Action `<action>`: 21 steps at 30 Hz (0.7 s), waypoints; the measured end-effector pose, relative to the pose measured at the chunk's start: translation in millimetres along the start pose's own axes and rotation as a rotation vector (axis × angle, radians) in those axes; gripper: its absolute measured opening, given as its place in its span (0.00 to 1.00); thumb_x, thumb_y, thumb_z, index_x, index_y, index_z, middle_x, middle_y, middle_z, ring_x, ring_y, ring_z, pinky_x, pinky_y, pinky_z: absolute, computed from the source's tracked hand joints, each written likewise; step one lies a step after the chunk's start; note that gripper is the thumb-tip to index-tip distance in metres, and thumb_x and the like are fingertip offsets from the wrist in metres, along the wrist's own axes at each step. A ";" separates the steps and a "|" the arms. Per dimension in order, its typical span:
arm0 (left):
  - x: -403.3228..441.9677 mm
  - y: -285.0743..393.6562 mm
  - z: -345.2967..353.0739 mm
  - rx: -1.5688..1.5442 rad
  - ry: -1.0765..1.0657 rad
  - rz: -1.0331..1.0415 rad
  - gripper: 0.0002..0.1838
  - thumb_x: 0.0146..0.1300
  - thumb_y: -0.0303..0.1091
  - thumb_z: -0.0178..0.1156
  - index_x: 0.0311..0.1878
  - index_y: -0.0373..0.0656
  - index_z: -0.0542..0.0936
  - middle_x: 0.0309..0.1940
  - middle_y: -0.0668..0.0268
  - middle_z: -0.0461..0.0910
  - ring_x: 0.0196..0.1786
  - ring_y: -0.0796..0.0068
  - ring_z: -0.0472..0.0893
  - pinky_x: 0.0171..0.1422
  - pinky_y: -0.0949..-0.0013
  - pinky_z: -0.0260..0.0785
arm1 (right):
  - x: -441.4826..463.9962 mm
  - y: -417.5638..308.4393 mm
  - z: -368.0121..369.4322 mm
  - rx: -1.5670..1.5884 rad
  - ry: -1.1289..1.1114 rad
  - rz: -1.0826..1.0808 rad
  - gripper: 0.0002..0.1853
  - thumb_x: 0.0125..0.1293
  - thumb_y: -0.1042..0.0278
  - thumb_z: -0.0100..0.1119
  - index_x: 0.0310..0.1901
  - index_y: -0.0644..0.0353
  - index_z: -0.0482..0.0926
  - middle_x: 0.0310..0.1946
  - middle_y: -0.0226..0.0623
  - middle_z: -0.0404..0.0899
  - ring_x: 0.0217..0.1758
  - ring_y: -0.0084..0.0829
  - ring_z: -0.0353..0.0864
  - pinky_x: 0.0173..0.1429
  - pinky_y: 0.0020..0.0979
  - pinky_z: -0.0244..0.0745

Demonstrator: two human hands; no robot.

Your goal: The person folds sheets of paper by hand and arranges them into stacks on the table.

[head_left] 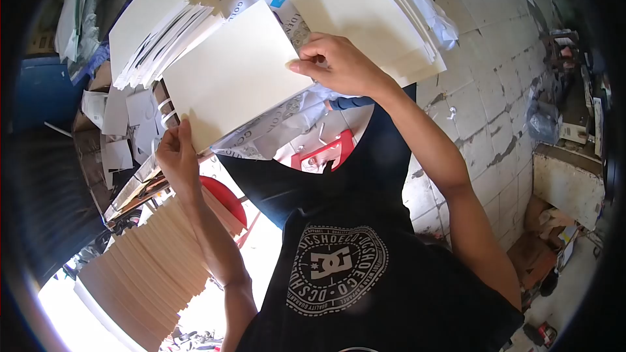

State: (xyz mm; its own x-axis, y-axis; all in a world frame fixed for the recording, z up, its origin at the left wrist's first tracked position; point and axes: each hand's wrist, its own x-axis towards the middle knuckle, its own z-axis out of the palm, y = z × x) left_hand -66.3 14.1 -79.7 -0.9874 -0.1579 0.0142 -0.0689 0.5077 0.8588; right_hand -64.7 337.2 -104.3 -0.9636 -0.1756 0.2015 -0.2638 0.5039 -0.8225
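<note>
A cream-coloured rectangular board or sheet stack [235,75] lies tilted in front of me. Its lower left corner is pinched by my left hand [177,150], thumb on top. At the right edge my right hand [336,65] has its thumb on the top face, with the other fingers curled; their tips are partly hidden. Left of the board stands a thick stack of cream sheets with ragged edges [147,26]. Another cream stack [365,19] lies to the right, just beyond my right hand. Printed wrapping paper [254,137] shows beneath the board.
A tall pile of tan boards [147,267] stands at the lower left, near a red round stool [225,202]. Something red [326,151] is below the table edge. Cracked floor tiles [482,117] and a metal-edged cabinet [567,182] are at the right.
</note>
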 end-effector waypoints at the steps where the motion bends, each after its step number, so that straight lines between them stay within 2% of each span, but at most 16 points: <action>1: 0.3 0.7 0.0 0.002 -0.002 -0.004 0.18 0.69 0.39 0.61 0.29 0.32 0.80 0.21 0.70 0.78 0.25 0.89 0.70 0.29 0.81 0.59 | -0.2 0.4 0.4 0.001 0.004 0.005 0.19 0.65 0.59 0.64 0.26 0.68 0.75 0.24 0.35 0.68 0.27 0.28 0.67 0.33 0.31 0.64; 2: 0.7 1.1 0.0 0.005 -0.004 -0.008 0.19 0.69 0.40 0.61 0.29 0.32 0.79 0.21 0.70 0.78 0.25 0.90 0.70 0.29 0.81 0.58 | -0.6 0.8 1.1 0.003 0.007 0.010 0.19 0.65 0.58 0.64 0.26 0.68 0.75 0.24 0.35 0.68 0.27 0.28 0.67 0.33 0.31 0.64; 5: 1.8 -2.9 2.8 0.021 0.017 0.010 0.21 0.68 0.46 0.62 0.29 0.34 0.81 0.17 0.75 0.71 0.21 0.90 0.61 0.25 0.78 0.47 | -0.5 -1.0 0.7 0.005 -0.004 0.030 0.20 0.65 0.58 0.65 0.26 0.68 0.75 0.24 0.35 0.68 0.27 0.28 0.67 0.33 0.31 0.64; 8: 2.6 2.0 -1.4 0.099 -0.003 -0.034 0.18 0.69 0.39 0.62 0.30 0.32 0.81 0.20 0.69 0.78 0.21 0.90 0.69 0.25 0.81 0.56 | -0.3 0.8 1.7 0.011 0.003 0.017 0.20 0.65 0.58 0.65 0.26 0.68 0.75 0.24 0.35 0.68 0.26 0.28 0.67 0.32 0.31 0.63; 14: -0.4 16.1 3.0 0.085 -0.010 -0.068 0.18 0.68 0.41 0.62 0.32 0.32 0.83 0.18 0.69 0.78 0.21 0.88 0.72 0.24 0.80 0.61 | -0.4 -4.7 -2.5 0.007 -0.021 0.033 0.21 0.65 0.58 0.65 0.25 0.68 0.74 0.23 0.36 0.68 0.26 0.29 0.66 0.31 0.32 0.62; 21: 2.8 6.6 1.5 0.111 0.001 -0.023 0.18 0.67 0.41 0.62 0.30 0.33 0.83 0.18 0.70 0.78 0.20 0.88 0.70 0.24 0.79 0.60 | -1.4 -0.5 -0.4 0.054 -0.008 0.025 0.21 0.65 0.58 0.64 0.24 0.68 0.73 0.23 0.36 0.68 0.26 0.30 0.67 0.33 0.32 0.64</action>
State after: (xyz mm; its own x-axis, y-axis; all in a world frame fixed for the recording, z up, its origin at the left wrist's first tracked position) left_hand -69.7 18.3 -74.8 -0.9853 -0.1710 -0.0041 -0.1064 0.5943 0.7972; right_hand -63.2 337.5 -103.9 -0.9694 -0.1703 0.1766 -0.2369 0.4616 -0.8549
